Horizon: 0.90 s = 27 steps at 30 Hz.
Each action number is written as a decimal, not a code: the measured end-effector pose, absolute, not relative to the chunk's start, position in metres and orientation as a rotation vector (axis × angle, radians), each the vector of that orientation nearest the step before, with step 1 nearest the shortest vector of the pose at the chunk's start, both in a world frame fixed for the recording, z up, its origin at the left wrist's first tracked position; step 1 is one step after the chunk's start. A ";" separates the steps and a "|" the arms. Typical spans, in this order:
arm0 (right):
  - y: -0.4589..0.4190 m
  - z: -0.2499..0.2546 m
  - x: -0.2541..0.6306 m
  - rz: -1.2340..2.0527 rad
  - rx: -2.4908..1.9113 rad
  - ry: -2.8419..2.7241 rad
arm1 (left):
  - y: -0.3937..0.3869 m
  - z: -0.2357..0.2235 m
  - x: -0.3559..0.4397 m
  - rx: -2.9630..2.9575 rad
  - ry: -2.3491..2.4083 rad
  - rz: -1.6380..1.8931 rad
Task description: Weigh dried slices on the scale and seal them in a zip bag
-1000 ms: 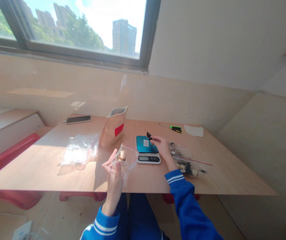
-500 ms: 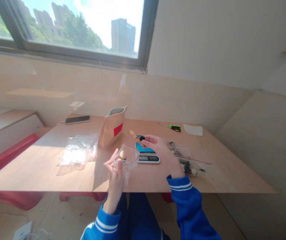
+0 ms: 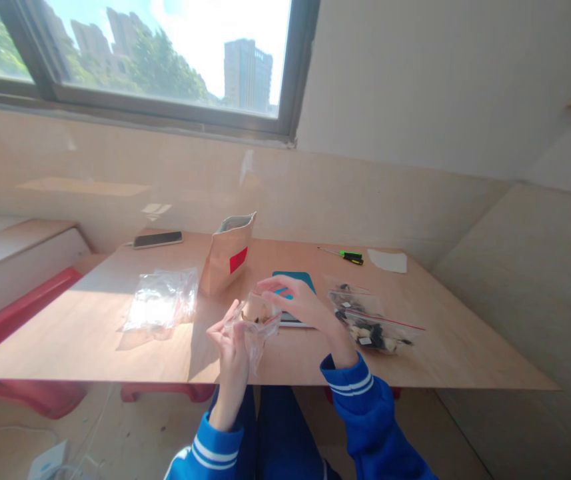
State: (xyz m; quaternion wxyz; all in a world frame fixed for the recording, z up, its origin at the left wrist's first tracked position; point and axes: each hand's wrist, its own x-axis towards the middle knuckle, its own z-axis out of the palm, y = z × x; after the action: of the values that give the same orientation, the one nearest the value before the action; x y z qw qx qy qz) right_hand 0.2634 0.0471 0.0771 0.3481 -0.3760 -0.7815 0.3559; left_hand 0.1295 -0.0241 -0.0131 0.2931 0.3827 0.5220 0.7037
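My left hand (image 3: 229, 339) pinches the rim of a small clear zip bag (image 3: 258, 323) and holds it up above the table's near edge. My right hand (image 3: 299, 303) is at the bag's mouth, fingers curled over the opening; whether something is in them is hidden. A pale brown piece shows inside the bag. Behind the hands lies a teal kitchen scale (image 3: 299, 280), partly covered. To its right lies a filled zip bag (image 3: 370, 323) with dark and pale pieces.
A brown paper pouch (image 3: 228, 254) with a red label stands open mid-table. A heap of empty clear bags (image 3: 161, 300) lies to the left, a phone (image 3: 157, 239) at the far left. A green screwdriver (image 3: 348, 255) and white paper (image 3: 388, 261) lie at the back right.
My right hand carried a small dark and tan piece from the scale leftward to the mouth of the small bag. The left hand kept holding the bag, which has closed up somewhat.
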 end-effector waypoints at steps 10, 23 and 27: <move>0.107 -0.009 0.301 0.302 -1.631 -1.888 | -0.025 -0.024 0.118 0.946 1.293 1.889; 0.054 0.059 0.278 0.648 -1.011 -1.964 | -0.024 -0.021 0.120 0.912 1.249 1.903; 0.033 0.078 0.269 0.828 -0.835 -2.021 | -0.025 -0.017 0.119 0.867 1.194 1.877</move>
State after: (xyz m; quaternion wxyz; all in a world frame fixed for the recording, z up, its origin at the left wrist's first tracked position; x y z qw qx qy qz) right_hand 0.2690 0.0333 0.0780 0.3910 -0.3285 -0.7956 0.3259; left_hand 0.1187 -0.0252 -0.0165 0.3681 0.3378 0.4650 0.7309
